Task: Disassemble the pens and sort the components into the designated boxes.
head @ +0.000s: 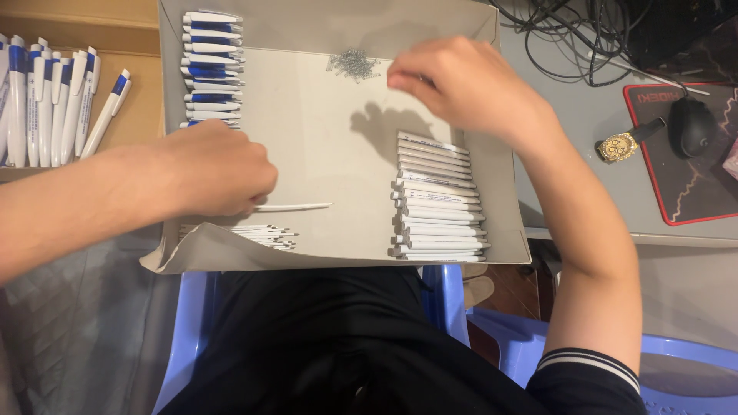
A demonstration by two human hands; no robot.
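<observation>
L hand [219,169] is clenched on a thin white refill [296,207] lying in the grey tray [338,154], R hand [461,81] w/ fingers pinching near the spring pile [354,63]; risk: sleeve/wrist knocks stacked white barrels [438,200] askew.

Thin white refill [296,207] lies flat mid-tray, horiz., w/ tiny metal springs [354,63] heaped near tray's top edge.

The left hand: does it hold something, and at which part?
The left hand holds a thin white pen refill by one end; the rest sticks out toward the right. The right hand seems empty, by the springs.
</observation>
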